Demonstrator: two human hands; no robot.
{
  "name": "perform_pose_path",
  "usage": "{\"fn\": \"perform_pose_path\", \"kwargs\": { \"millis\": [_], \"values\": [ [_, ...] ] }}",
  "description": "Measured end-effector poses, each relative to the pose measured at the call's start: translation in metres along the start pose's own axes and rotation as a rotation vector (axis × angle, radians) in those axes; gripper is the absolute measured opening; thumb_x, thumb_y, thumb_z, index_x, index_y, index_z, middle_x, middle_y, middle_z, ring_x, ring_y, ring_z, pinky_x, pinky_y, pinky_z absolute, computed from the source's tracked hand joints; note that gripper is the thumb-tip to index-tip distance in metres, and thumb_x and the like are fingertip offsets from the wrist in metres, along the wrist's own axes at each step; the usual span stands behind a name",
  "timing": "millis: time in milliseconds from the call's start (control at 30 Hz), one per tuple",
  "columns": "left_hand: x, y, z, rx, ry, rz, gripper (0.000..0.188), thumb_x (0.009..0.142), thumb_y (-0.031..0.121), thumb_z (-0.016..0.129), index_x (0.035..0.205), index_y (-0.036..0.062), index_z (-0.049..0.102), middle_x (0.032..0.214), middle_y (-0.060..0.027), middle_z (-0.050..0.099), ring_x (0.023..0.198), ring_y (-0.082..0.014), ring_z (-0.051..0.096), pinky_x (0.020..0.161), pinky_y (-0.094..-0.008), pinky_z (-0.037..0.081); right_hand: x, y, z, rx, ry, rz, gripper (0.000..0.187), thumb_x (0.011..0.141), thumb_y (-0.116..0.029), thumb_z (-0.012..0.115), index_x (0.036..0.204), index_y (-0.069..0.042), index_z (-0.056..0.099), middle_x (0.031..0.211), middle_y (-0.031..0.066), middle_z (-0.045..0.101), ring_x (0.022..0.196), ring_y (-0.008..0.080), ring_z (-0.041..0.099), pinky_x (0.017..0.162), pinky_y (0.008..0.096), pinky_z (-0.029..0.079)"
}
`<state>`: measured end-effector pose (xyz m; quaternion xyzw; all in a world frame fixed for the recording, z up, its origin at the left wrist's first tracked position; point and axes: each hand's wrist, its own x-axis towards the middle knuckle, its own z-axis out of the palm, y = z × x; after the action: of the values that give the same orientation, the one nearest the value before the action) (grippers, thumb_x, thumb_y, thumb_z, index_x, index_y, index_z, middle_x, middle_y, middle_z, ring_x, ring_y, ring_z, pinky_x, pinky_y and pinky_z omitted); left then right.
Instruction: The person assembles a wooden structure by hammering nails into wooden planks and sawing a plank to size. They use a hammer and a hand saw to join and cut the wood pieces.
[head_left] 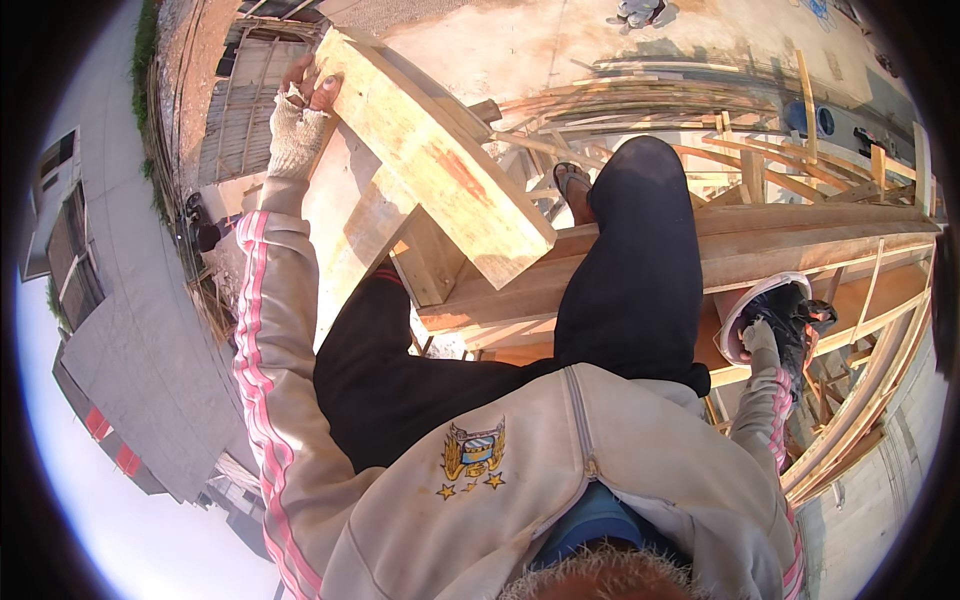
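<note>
- Works outdoors in bright sunlight, with a grey building (130, 250) curving along the left of the view and pale bare ground (540, 40) toward the top.
- Includes long planks (620, 95) lying beyond the work, a blue barrel (823, 121) near the right, and another person (637, 12) well apart at the top edge.
- Holds a thick wooden board (430, 165) in front, slanting from the upper left down toward the middle, with a reddish stain on its broad face.
- Grasps its upper end with the left hand (300, 110), clad in a cream knitted glove with bare fingertips, fingers closed on the board's edge.
- Shows a second board (372, 225) crossing at an angle beneath the first, and a wooden block (428, 270) partly hidden under it.
- Bends the right knee (645, 165) above a long timber beam (800, 240), with a sandalled foot (577, 195) on the far side.
- Reaches the right hand (759, 340), also gloved, to a pale bucket (731, 325) at the right, beside a black plastic bag (778, 308) bunched in its mouth.
- Cannot tell the state of the right fingers, too small and dark to make out.
</note>
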<state>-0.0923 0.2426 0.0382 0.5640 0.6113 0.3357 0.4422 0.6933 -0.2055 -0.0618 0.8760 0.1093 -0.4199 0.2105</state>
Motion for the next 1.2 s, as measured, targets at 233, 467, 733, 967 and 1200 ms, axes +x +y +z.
{"fn": "perform_pose_path", "kwargs": {
  "millis": [233,467,733,967,1200],
  "values": [
    [-0.007,0.001,0.003,0.038,0.035,0.062,0.071,0.1,0.036,0.071,0.15,-0.004,0.041,0.125,-0.0123,0.066,0.114,-0.0155,0.061,0.097,-0.0294,0.049,-0.123,-0.023,-0.133,0.237,-0.184,-0.312,0.038,0.097,-0.033,0.062,0.12,-0.004,0.068,0.088,0.013,0.069,0.077,0.0241,0.069,0.063,0.0321,0.051],
    [-0.006,-0.002,0.002,-0.084,-0.002,-0.017,0.07,0.099,0.034,0.072,0.15,-0.0028,0.041,0.132,-0.0155,0.062,0.116,-0.0182,0.062,0.099,-0.0309,0.051,-0.194,-0.215,-0.157,0.286,-0.329,-0.994,0.043,0.102,-0.03,0.062,0.134,-0.002,0.058,0.076,0.0056,0.062,0.063,0.014,0.063,0.053,0.023,0.046],
    [-0.005,0.004,0.0,0.067,0.015,0.037,0.077,0.094,0.042,0.078,0.147,0.0001,0.042,0.123,-0.0128,0.073,0.109,-0.0167,0.067,0.091,-0.029,0.053,-0.275,-0.559,-0.003,-0.141,-0.338,-1.592,0.038,0.103,-0.038,0.065,0.128,-0.01,0.07,0.084,0.0002,0.063,0.074,0.0111,0.06,0.067,0.0287,0.048],
    [-0.026,0.06,-0.002,-0.551,-0.102,0.01,0.056,0.093,-0.005,0.066,0.145,0.0047,0.045,0.117,-0.0027,0.06,0.108,-0.0094,0.06,0.093,-0.0255,0.052,-0.299,-0.613,0.055,-0.147,-0.901,-1.621,0.027,0.103,-0.028,0.065,0.121,-0.01,0.069,0.098,0.0008,0.066,0.089,0.0123,0.062,0.08,0.0303,0.051],
    [-0.021,0.052,-0.003,-0.172,-0.015,0.082,0.053,0.091,0.008,0.065,0.142,0.0061,0.05,0.121,-0.0046,0.06,0.111,-0.0137,0.059,0.096,-0.0289,0.05,-0.291,-0.62,0.052,-0.428,-0.62,-1.62,0.018,0.104,-0.021,0.065,0.113,-0.006,0.068,0.095,0.0019,0.066,0.084,0.0111,0.061,0.075,0.0278,0.05]
  ]
}}
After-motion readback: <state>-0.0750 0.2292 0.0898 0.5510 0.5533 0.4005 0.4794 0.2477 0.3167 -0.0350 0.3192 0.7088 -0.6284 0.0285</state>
